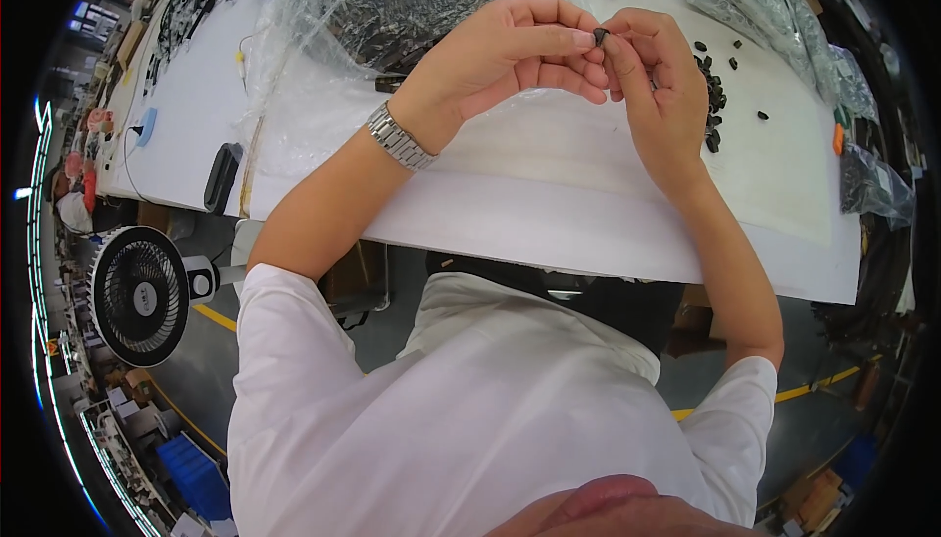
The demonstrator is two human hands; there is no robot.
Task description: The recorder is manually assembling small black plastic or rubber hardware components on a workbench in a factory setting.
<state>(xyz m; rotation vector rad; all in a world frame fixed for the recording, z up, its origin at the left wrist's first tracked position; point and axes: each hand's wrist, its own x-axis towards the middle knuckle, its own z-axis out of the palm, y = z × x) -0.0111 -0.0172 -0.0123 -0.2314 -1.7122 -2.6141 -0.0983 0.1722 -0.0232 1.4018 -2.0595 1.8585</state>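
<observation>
Person's left hand [495,55] and right hand [665,81] meet over white counter [559,170], fingers [569,41] of both pinching one small black piece [601,36] between them; loose pile of similar black pieces [715,101] just right of right hand, dark bundle [402,8] in clear plastic [282,23] near left hand, metal watch band [398,138] on left wrist

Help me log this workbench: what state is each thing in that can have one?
Left hand: pinching the small black part
Right hand: closed on it too
Small black part: gripped by both hands
Loose black parts: piled and scattered
Wristwatch: fastened
Clear plastic: crumpled
Fan: running or not, cannot tell
</observation>
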